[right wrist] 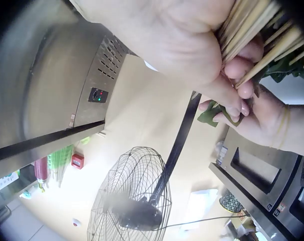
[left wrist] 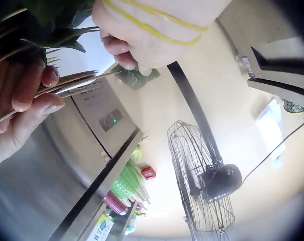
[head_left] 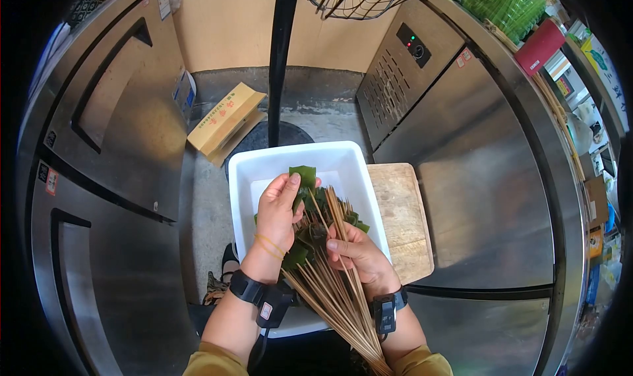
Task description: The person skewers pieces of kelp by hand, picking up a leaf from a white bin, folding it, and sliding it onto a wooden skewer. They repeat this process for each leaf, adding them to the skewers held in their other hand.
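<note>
head view: bright, even light, hands (head_left: pixel 277 214) and skewers (head_left: pixel 333 290) crisp. black vignette all round; fisheye bows steel doors (head_left: pixel 488 145) at 3 o'clock, dull sheen on the metal. shelf clutter at far 3 soft. left wrist: hazier, wall (left wrist: pixel 162 150) bleached toward 6; leaves (left wrist: pixel 46 20) at 10 nearly black in shade. right wrist: pale wash at 7, fan hub (right wrist: pixel 134 213) near 6 smeared, corners dark.

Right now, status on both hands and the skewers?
Left hand pinching green leaf piece. Right hand gripping skewers. White tub below; no obstruction seen.
</note>
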The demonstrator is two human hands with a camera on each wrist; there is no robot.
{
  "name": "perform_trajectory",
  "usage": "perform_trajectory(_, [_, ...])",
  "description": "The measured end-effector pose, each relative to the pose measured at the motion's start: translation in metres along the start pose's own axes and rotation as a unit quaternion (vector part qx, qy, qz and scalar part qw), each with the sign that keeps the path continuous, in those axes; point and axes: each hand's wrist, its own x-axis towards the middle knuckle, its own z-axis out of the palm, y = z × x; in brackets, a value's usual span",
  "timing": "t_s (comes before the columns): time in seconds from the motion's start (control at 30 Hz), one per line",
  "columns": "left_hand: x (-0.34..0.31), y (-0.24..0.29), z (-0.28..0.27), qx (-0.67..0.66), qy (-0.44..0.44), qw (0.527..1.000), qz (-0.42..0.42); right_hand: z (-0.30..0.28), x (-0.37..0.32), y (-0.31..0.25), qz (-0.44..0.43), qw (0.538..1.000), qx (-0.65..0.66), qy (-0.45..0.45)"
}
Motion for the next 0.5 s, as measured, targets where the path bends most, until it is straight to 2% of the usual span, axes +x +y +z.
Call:
perform_trajectory(0.1, [0.0005,0.0000,0.0023,0.001,0.019,1.000,0.004,0.0020,-0.0010,-0.0005,-0.003,1.000,-0.004,0.010])
perform_trajectory(0.5, [-0.0087,-0.0042,0.0001,0.072,-0.057,0.994,-0.061,-0.0028,-0.0018,-0.0014,-0.014,0.999,-0.002,0.032])
